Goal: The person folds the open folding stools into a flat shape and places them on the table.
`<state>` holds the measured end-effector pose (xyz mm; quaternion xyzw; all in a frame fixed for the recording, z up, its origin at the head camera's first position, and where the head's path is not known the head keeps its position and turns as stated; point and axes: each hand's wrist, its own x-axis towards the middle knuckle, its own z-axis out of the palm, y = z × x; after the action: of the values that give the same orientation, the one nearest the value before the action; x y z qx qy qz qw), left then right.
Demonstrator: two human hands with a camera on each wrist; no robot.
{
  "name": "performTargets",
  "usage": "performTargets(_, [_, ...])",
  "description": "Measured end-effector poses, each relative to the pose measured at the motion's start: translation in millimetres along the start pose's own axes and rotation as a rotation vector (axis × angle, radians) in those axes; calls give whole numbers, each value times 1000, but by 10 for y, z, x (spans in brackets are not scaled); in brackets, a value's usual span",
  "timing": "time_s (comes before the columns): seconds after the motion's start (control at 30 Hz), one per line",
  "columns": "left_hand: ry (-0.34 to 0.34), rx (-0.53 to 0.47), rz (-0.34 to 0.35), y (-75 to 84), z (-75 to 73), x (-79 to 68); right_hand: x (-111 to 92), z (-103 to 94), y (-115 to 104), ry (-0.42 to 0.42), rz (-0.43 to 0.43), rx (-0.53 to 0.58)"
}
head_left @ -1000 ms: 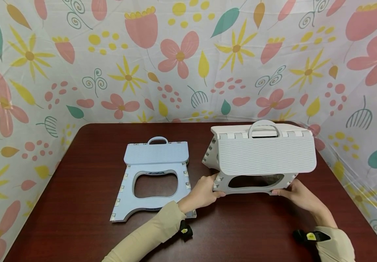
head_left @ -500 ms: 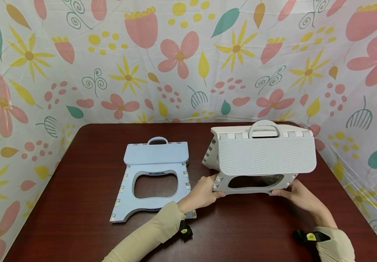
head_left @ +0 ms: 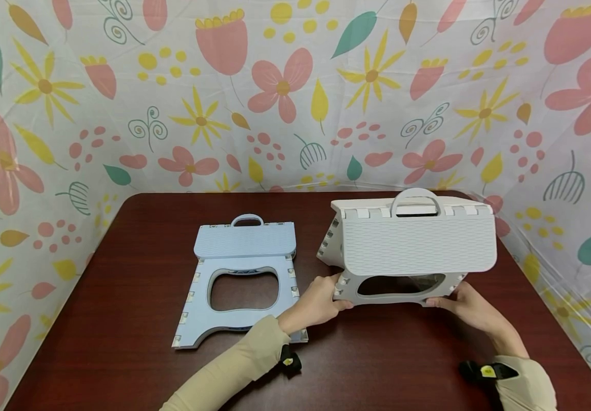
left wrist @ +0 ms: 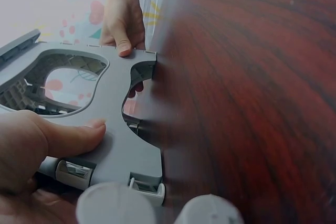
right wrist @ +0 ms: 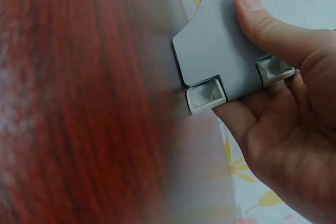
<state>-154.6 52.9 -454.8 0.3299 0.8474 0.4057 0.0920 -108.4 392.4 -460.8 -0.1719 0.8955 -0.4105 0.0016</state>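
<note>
A grey folding step stool [head_left: 419,240] stands partly unfolded at the right of the table, its top panels sloping like a roof below a raised carry handle [head_left: 415,197]. My left hand [head_left: 318,305] grips the near leg panel at its lower left corner. At the lower right corner of that same panel, my right hand [head_left: 462,308] has its thumb on the front face and its fingers behind. The left wrist view shows my left thumb [left wrist: 73,137] lying flat across the panel beside the cutout. In the right wrist view, my right thumb [right wrist: 262,24] presses the panel near its hinge clips.
A light blue folding step stool [head_left: 244,285], folded flat, lies on the dark red-brown table [head_left: 121,274] to the left, close to my left forearm. A floral curtain [head_left: 285,97] hangs behind the table and along its sides.
</note>
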Motion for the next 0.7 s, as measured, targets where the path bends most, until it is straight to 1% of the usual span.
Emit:
performTargets(0.43, [-13, 15, 3, -23, -4, 16, 12, 4, -3, 17, 19, -15])
performTargets(0.7, [-14, 17, 21, -41, -4, 16, 12, 11, -6, 13, 35, -11])
